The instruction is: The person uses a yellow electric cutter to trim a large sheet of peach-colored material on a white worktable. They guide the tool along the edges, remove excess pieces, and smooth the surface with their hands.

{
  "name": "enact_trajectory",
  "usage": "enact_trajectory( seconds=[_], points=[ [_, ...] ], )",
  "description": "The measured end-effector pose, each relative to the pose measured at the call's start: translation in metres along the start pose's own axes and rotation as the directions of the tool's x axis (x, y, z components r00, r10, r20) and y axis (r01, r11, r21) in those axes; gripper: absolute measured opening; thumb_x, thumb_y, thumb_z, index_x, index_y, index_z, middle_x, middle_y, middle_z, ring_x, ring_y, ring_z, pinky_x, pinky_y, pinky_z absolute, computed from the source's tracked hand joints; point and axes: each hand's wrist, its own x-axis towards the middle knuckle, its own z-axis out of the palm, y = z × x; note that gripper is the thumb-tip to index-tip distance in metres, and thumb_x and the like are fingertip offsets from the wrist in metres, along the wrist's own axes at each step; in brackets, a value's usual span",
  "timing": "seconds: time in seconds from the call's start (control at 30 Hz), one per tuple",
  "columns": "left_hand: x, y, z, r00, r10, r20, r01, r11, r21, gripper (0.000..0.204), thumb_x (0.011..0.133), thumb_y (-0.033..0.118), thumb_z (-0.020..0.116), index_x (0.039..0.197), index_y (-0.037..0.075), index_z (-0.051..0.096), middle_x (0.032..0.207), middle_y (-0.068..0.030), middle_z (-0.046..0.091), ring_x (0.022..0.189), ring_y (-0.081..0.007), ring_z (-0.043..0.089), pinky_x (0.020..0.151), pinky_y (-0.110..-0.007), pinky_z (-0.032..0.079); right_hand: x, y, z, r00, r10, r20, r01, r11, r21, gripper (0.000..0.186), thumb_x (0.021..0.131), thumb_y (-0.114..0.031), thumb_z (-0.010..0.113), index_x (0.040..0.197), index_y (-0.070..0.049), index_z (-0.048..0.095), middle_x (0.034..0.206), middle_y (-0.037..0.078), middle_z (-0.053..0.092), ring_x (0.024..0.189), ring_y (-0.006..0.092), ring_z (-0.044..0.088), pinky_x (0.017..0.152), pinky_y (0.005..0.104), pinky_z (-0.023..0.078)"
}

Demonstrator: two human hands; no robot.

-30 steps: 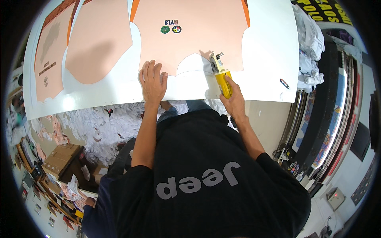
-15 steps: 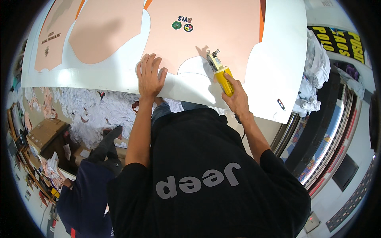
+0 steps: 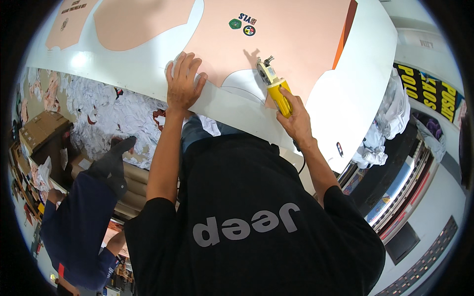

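Note:
My right hand (image 3: 296, 120) is wrapped round the yellow body of a small electric rotary fabric cutter (image 3: 280, 100). The cutter's pale metal head stands over the peach-printed fabric (image 3: 281, 44), at the right end of a curved white neckline shape (image 3: 245, 81). Its blade edge cannot be made out clearly. My left hand (image 3: 183, 85) lies flat with fingers spread on the white margin, left of the curve, fingertips close to the peach edge. Round badges and lettering are printed on the panel. More peach pieces (image 3: 143, 24) lie at the far left.
A small dark-and-red tool (image 3: 339, 149) lies near the right corner of the white-covered table. White scraps (image 3: 113, 108) heap on the floor at left, beside a cardboard box (image 3: 44, 129). A co-worker in dark blue (image 3: 79, 227) is at lower left. White bags (image 3: 387, 123) hang at right.
The whole view has turned, so the table's front edge slants more. My hands keep nearly the same places on the fabric. The co-worker at left has shifted, and another part of their arm shows.

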Motion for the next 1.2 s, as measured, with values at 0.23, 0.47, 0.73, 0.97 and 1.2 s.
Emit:
enact_trajectory(
  seconds=[0.23,0.47,0.73,0.97,1.2],
  points=[
    [-0.004,0.005,0.002,0.998,-0.061,-0.027,0.062,0.997,0.047,0.044,0.106,0.038,0.071,0.145,0.017,0.067,0.161,-0.0073,0.058,0.159,-0.0297,0.044,0.13,-0.06,0.026,0.014,0.012,-0.011,0.997,-0.046,0.067,0.048,0.998,-0.03,0.079,0.088,-0.011,0.079,0.161,-0.032,0.054,0.131,0.016,0.066,0.11,0.0408,0.074,0.095,0.0482,0.063],
    [-0.006,0.008,0.003,0.996,-0.086,-0.02,0.087,0.995,0.054,0.045,0.104,0.038,0.074,0.145,0.02,0.068,0.161,-0.0049,0.057,0.159,-0.0271,0.043,0.131,-0.057,0.026,0.033,0.025,-0.024,0.977,-0.158,0.143,0.168,0.984,-0.062,0.079,0.088,-0.011,0.079,0.16,-0.032,0.056,0.132,0.014,0.065,0.108,0.038,0.076,0.091,0.0459,0.066],
    [-0.011,0.001,0.007,0.996,-0.087,-0.034,0.089,0.992,0.084,0.05,0.102,0.039,0.076,0.149,0.024,0.066,0.164,-0.0029,0.055,0.16,-0.0259,0.043,0.129,-0.06,0.028,0.054,0.03,-0.031,0.931,-0.283,0.228,0.31,0.946,-0.092,0.079,0.091,-0.008,0.081,0.162,-0.027,0.05,0.128,0.017,0.068,0.11,0.037,0.077,0.092,0.0473,0.068],
    [-0.013,0.003,0.003,0.995,-0.103,-0.018,0.104,0.99,0.091,0.05,0.103,0.041,0.075,0.149,0.025,0.067,0.167,-0.0017,0.053,0.161,-0.024,0.042,0.13,-0.058,0.026,0.071,0.028,-0.039,0.902,-0.288,0.322,0.344,0.929,-0.132,0.079,0.09,-0.009,0.082,0.161,-0.026,0.052,0.129,0.016,0.067,0.112,0.0362,0.077,0.094,0.0468,0.068],
    [-0.011,0.003,0.003,0.993,-0.117,-0.019,0.119,0.984,0.136,0.046,0.103,0.042,0.075,0.146,0.025,0.069,0.162,0.0001,0.057,0.159,-0.0213,0.044,0.132,-0.056,0.026,0.089,0.023,-0.042,0.883,-0.293,0.366,0.363,0.922,-0.138,0.067,0.09,-0.014,0.077,0.154,-0.029,0.064,0.136,0.013,0.065,0.104,0.0358,0.076,0.09,0.0449,0.064]
  ],
)
